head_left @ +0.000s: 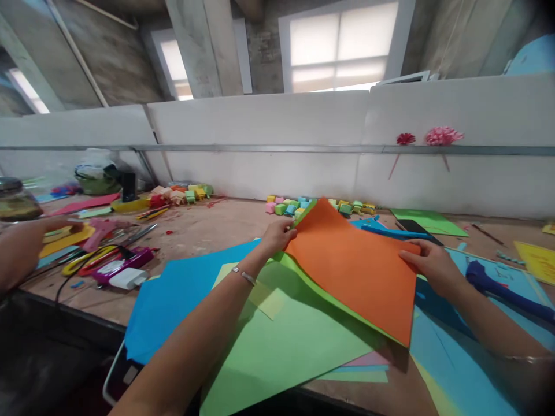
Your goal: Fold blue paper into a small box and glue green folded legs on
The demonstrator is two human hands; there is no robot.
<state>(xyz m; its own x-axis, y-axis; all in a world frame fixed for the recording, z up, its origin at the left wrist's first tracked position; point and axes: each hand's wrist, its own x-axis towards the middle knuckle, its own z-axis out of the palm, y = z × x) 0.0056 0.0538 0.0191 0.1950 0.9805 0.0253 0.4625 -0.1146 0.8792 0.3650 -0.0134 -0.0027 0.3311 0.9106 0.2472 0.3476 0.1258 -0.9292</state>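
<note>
An orange paper sheet (pixel 355 263) is lifted off the table between my two hands, with a bright green sheet (pixel 318 290) showing along its lower and left edges. My left hand (pixel 280 236) pinches the left corner of these sheets. At the right corner, my right hand (pixel 433 264) grips the edge between thumb and fingers. Beneath them lies a larger light green sheet (pixel 277 358), with a small pale yellow piece (pixel 267 300) on it. Blue paper (pixel 173 306) spreads out to the left, partly under the green.
Another person's arm (pixel 26 248) reaches in from the left, near a pink glue gun (pixel 102 231) and scissors. Small coloured paper cubes (pixel 281 207) line the back. Dark blue scissors handles (pixel 498 283) and a black phone (pixel 418 228) lie right. Paper flowers (pixel 443 136) hang on the partition.
</note>
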